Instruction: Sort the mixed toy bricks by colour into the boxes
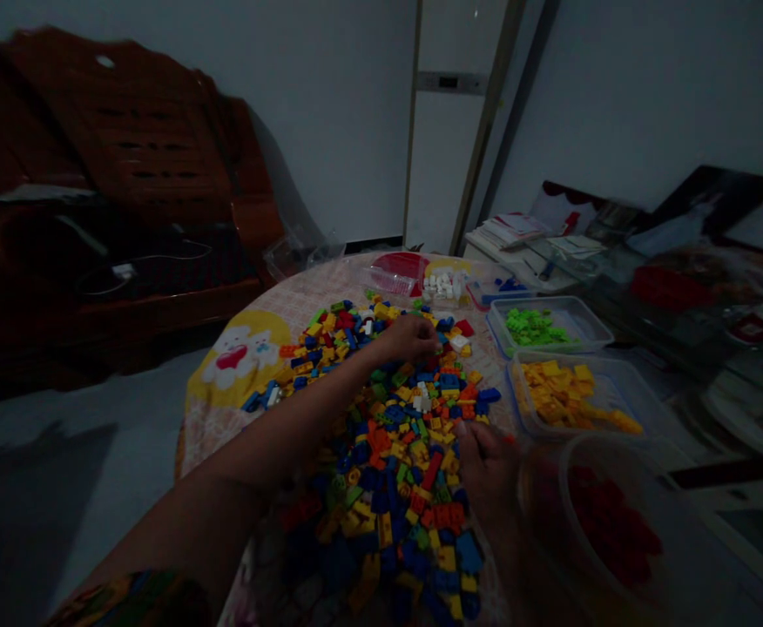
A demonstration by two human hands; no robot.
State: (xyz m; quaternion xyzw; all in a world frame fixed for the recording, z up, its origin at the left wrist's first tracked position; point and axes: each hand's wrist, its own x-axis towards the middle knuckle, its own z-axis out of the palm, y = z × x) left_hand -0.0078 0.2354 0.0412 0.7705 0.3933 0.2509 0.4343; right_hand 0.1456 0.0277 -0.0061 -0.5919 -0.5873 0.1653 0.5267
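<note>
A wide pile of toy building bricks (388, 418) in yellow, blue, orange, green, red and white covers the middle of the table. My left hand (414, 338) is stretched over the pile's far part, its fingers curled together close to a white brick (460, 342) and a red brick (464, 327). What those fingers hold, if anything, is hidden. At the pile's right edge is my right hand (491, 466), thumb towards the bricks and fingers bent in. Whether something is in it I cannot make out. Dim light blurs the nearest bricks.
Along the right stand a tub of green bricks (607, 335), a tub of yellow bricks (643, 392) and a round tub of red bricks (568, 488). White bricks (445, 286) and blue bricks (510, 285) lie in containers at the back. A wooden bench (139, 131) stands left.
</note>
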